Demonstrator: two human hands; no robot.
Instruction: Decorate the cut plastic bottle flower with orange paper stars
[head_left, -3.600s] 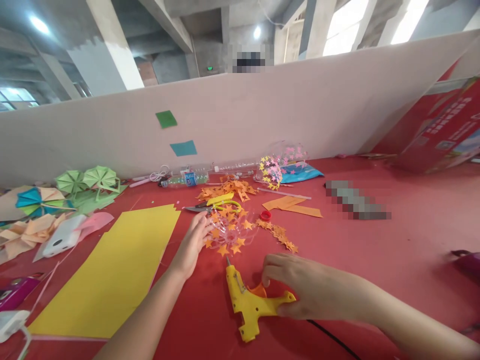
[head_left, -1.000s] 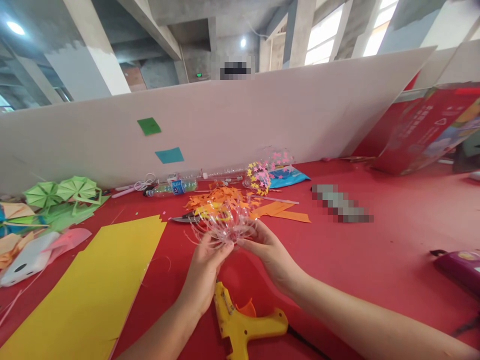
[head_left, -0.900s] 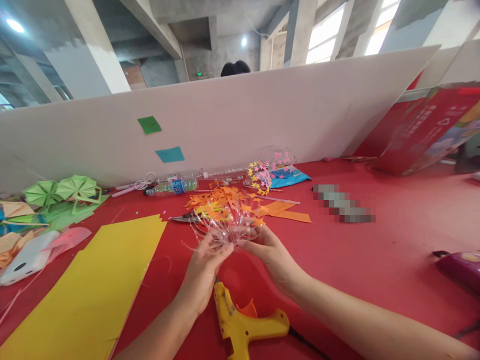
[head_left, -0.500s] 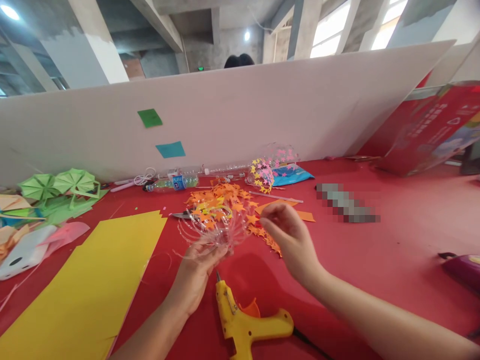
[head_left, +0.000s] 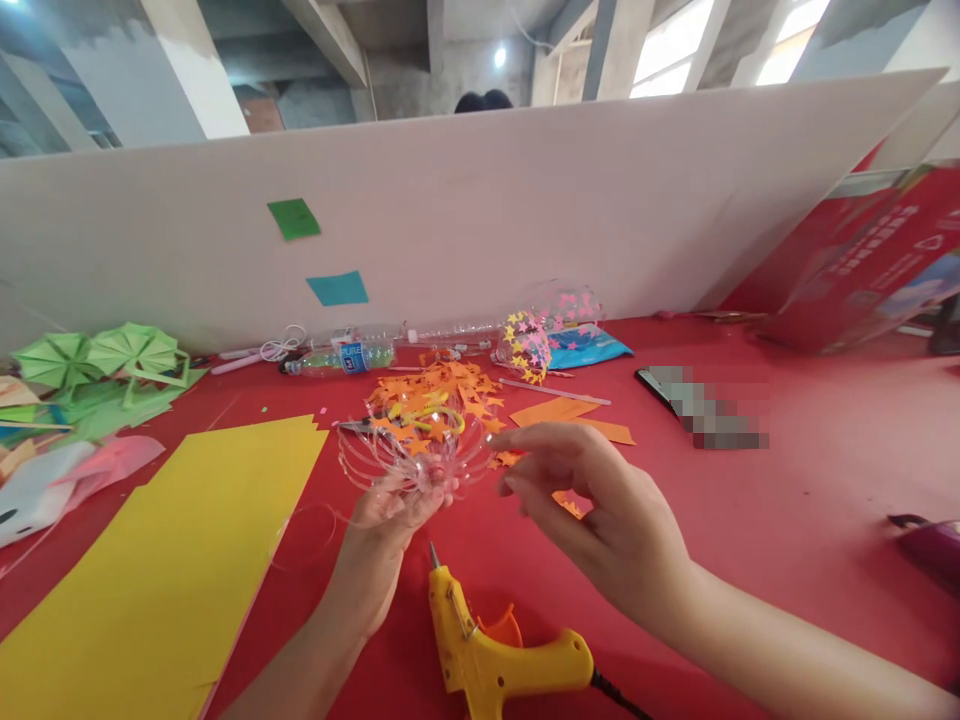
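Note:
In my left hand (head_left: 394,510) is a clear plastic bottle piece cut into thin curling strips (head_left: 375,465), with the fingers closed around its base. My right hand (head_left: 607,500) hovers just to the right of the strips, index finger stretched towards them and thumb apart; nothing shows between its fingers. Behind the strips lies a heap of orange paper stars (head_left: 450,385). Yellow-handled scissors (head_left: 446,418) rest among those stars, partly seen through the plastic. Below my hands, a yellow glue gun (head_left: 510,665) lies on the red table, its nozzle pointing away from me.
Yellow paper sheets (head_left: 180,540) cover the left side, near green folded paper shapes (head_left: 135,350). A labelled bottle (head_left: 349,358) and a star-covered plastic piece (head_left: 529,345) lie by the white partition (head_left: 465,220). A partly blurred phone-like object (head_left: 660,388) lies right.
My right hand has come nearer to me and slightly right, and its thumb and index finger have spread apart. My left hand keeps its hold on the plastic piece, shifted slightly left.

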